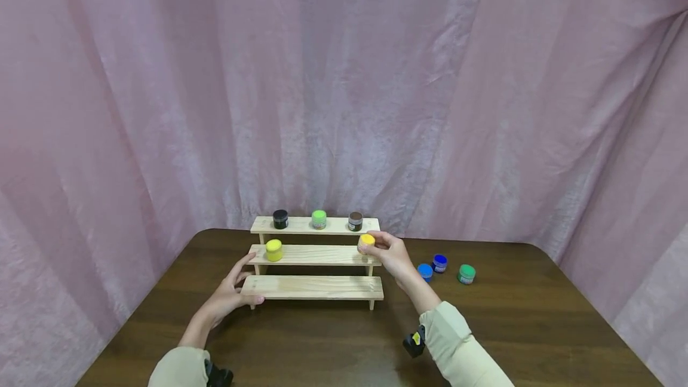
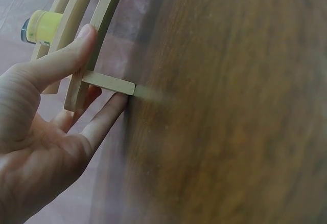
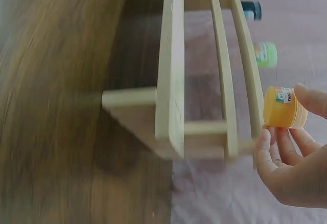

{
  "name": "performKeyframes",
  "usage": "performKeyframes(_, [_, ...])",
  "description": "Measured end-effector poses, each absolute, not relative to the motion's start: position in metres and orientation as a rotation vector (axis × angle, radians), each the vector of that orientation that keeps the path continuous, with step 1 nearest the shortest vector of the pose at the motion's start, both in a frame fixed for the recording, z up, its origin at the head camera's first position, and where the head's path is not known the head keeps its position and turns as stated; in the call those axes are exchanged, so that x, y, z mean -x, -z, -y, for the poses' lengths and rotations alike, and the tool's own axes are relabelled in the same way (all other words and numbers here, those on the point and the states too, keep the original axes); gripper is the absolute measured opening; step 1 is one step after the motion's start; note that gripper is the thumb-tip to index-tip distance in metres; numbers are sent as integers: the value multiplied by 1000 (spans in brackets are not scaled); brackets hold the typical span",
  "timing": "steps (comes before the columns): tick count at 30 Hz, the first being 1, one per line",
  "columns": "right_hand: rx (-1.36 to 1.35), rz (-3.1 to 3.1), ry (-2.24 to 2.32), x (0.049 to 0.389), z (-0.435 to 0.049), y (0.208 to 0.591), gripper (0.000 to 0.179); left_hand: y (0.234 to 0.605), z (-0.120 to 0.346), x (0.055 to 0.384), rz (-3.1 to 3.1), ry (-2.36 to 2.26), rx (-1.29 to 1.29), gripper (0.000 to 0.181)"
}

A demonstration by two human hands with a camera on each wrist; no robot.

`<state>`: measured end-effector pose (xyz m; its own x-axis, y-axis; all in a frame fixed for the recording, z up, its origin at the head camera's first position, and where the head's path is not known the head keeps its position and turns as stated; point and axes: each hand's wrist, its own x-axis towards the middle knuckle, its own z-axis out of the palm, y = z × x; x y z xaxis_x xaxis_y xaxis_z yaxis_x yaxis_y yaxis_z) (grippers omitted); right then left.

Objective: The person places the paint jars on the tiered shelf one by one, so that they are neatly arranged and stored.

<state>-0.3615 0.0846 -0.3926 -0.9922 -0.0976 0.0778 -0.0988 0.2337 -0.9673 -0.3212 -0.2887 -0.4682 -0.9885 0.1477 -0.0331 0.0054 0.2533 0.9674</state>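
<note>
A three-step wooden display rack (image 1: 314, 286) stands on the table. At its left end my left hand (image 1: 228, 297) grips it, thumb (image 2: 84, 42) on the lowest step's front edge and fingers by the leg. My right hand (image 1: 392, 254) pinches an orange-yellow paint jar (image 1: 366, 240) between thumb and fingers at the middle step's right end; its label faces the right wrist camera (image 3: 286, 96). On the middle step's left part sits a yellow paint jar (image 1: 274, 250). The top step carries a black jar (image 1: 280, 219), a light green jar (image 1: 319, 220) and a brown jar (image 1: 355, 221).
Right of the rack, on the brown table (image 1: 516, 315), stand a light blue jar (image 1: 424, 272), partly behind the right forearm, a dark blue jar (image 1: 439, 263) and a green jar (image 1: 466, 274). A pink curtain (image 1: 344, 106) hangs behind the table.
</note>
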Motion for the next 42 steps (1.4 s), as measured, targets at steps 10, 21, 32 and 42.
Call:
performKeyframes(10, [-315,2467,-1934,366,-41,397,45,467,289,321,-2350,-1882,-190,107])
performKeyframes(21, [-323,2450,-1969,373,-10,403,42,467,288,321,-2330,-1904,-188,107])
performKeyframes(32, [-401,2459,-1854,375,8,407,42,464,287,320,-2363,-1883,-173,106])
performKeyframes(42, [-406,2514,-1690,375,15,415,41,465,287,319,-2363,-1881,-152,106])
